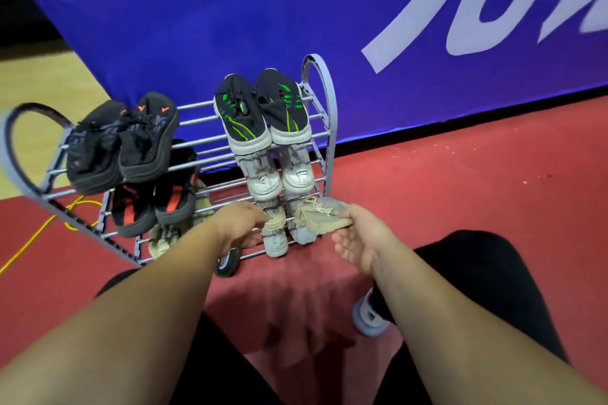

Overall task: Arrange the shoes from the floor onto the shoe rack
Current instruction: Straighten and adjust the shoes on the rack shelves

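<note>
A grey tiered shoe rack (324,99) stands on the red floor against a blue banner. Its top tier holds a black pair with orange marks (121,141) and a black-and-green pair (263,112). Below sit a black-and-red pair (154,207) and a white pair (279,174). On the lowest tier, at the left, lies a beige shoe (164,237). My right hand (358,237) grips a beige laced shoe (316,217) by its side at the lowest tier's right end. My left hand (240,223) reaches over a pale shoe (274,237) there, fingers curled down; its grip is hidden.
A black-and-white shoe (228,261) lies on the floor under my left wrist. A yellow cable (42,230) runs across the floor left of the rack. My knees in dark trousers frame the view, with my grey shoe (368,316) at lower right.
</note>
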A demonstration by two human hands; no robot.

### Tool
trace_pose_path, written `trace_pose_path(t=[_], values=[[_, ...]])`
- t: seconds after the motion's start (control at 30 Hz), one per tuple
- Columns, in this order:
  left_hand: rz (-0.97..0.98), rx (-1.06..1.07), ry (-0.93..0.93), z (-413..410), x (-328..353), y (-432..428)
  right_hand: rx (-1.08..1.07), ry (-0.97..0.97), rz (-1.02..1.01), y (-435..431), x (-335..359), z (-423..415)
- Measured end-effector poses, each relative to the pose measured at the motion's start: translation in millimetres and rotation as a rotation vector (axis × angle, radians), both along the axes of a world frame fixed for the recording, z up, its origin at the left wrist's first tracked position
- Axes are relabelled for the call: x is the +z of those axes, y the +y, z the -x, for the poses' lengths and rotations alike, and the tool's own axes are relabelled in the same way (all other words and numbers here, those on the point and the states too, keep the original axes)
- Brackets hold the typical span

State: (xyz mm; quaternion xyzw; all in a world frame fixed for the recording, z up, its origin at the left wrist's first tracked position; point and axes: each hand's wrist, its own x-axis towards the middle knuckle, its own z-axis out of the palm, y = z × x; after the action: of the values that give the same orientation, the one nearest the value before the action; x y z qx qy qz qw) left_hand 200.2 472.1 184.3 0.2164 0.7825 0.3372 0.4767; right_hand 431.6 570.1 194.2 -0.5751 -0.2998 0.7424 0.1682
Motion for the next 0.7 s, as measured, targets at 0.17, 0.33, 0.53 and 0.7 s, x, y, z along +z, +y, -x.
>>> trace_pose_path(t=[0.17, 0.33, 0.53, 0.7], values=[[-0.006, 0.004, 0.001, -11, 19, -7, -0.004, 0.073, -0.045, -5, 4, -18], [0.013, 0.034, 0.029, -17, 25, -13, 0.023, 0.069, -0.085, -12, 4, -25], [0.035, 0.051, 0.039, -18, 32, -18, -0.047, 0.025, -0.183, -15, -1, -25], [0.048, 0.060, 0.051, -15, 31, -23, -0.164, 0.128, -0.249, -12, 2, -25]])
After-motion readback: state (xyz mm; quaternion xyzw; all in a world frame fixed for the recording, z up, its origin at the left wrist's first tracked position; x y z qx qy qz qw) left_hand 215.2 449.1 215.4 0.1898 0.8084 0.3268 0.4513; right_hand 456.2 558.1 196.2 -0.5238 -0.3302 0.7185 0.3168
